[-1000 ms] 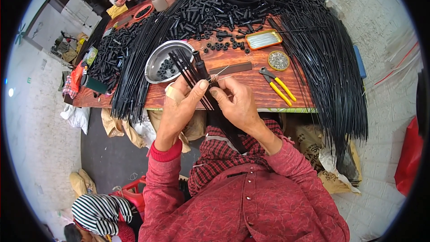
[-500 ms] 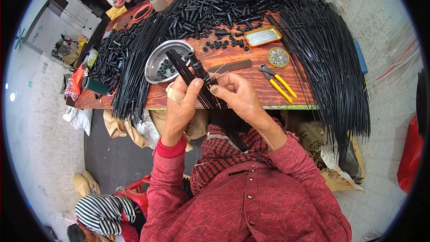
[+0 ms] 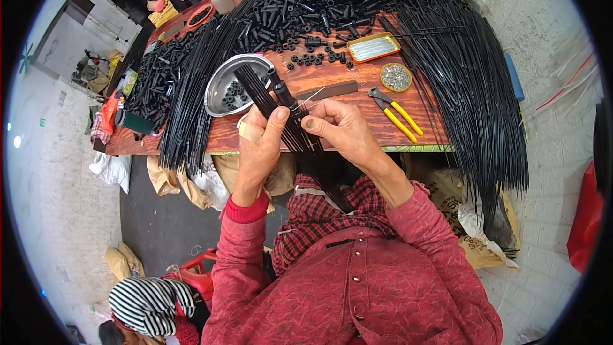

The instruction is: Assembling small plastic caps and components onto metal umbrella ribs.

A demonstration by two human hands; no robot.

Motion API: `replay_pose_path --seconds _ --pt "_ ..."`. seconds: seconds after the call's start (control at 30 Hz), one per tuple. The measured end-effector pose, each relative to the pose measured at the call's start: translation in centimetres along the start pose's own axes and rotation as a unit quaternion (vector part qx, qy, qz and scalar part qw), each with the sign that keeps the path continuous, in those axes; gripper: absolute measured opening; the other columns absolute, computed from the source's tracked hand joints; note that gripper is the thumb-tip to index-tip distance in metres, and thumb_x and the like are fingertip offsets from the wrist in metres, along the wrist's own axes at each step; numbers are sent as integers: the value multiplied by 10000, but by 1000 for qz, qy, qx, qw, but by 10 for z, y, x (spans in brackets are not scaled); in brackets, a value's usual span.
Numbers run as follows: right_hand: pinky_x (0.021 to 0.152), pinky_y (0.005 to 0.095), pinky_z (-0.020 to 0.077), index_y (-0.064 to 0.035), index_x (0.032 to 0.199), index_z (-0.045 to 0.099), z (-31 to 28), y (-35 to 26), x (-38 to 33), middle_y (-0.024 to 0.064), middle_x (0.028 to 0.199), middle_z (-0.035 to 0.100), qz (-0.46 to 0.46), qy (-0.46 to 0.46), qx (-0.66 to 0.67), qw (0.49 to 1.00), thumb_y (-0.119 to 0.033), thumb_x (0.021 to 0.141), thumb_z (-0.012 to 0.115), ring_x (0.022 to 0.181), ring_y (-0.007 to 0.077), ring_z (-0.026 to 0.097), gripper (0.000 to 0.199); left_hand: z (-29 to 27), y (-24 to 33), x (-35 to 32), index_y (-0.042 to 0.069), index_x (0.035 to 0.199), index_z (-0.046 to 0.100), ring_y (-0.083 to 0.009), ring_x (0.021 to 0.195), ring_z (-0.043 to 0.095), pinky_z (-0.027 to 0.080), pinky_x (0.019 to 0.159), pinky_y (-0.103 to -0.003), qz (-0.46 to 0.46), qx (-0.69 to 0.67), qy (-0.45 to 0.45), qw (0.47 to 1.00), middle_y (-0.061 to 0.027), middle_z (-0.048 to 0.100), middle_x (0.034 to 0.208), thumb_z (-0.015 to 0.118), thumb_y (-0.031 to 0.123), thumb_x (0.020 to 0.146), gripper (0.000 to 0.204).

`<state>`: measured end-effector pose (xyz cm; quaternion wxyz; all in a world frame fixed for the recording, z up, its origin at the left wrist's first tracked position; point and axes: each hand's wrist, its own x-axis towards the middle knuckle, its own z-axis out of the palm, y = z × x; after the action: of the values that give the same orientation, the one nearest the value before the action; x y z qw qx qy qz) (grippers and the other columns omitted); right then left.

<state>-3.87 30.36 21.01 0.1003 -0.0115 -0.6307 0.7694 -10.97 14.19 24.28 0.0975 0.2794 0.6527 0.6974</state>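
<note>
Wooden tabletop [image 3: 332, 80] lay before me, heaped with black parts at its far edge. At its near edge my left hand [image 3: 260, 144] closed around a bundle of thin black rods [image 3: 265, 99], while my right hand [image 3: 341, 129] pinched them beside a black tube [image 3: 283, 93], near a steel bowl [image 3: 220, 86] and yellow-handled pliers [image 3: 397, 112].

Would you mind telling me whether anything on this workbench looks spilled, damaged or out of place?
Nothing looks damaged. Small black fittings lie scattered loose over the wooden table rather than in the metal bowl, and long black rods overhang the table's right edge. The left hand and right hand hold a rod bundle.
</note>
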Motion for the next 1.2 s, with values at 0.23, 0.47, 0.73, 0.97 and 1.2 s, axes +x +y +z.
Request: replay_pose_path --seconds 0.23,0.47,0.73,0.97,1.2 --pt "461 214 321 -45 807 605 -1 1 2 -70 631 538 -24 -7 -12 1000 -211 943 728 549 3 435 248 -4 -7 1 5 1196 626 -65 885 569 497 778 -253 11 36 1 999 0 670 1015 591 166 1026 237" --pt "552 199 398 -60 848 585 2 13 5 -45 743 592 -2 -33 130 991 -200 953 720 659 6 504 221 1 -4 -2 -10 1203 622 -87 904 606 508 796 -254 10 -4 1 1000 -27 691 1023 591 172 1024 258" --pt "563 180 355 -106 854 530 12 2 3 -78 790 520 15 -57 155 986 -212 967 704 674 -1 451 233 -5 -7 -7 -7 1207 626 -80 924 607 509 811 -245 3 -2 0 1000 -32 689 1042 602 179 1022 263" --pt "583 189 360 -79 881 537 20 15 -1 -71 791 513 -66 -3 53 996 -161 971 691 694 -4 445 196 -13 19 -6 -7 1248 645 -97 951 622 508 848 -254 -63 5 -13 998 -34 697 1067 657 181 992 318" --pt "570 247 432 -24 827 499 36 2 -10 10 719 554 -122 69 -41 989 -79 923 702 633 65 510 231 -20 62 -1 -21 1247 679 -103 922 651 520 827 -255 -119 102 -17 987 -58 721 1062 699 102 939 332"
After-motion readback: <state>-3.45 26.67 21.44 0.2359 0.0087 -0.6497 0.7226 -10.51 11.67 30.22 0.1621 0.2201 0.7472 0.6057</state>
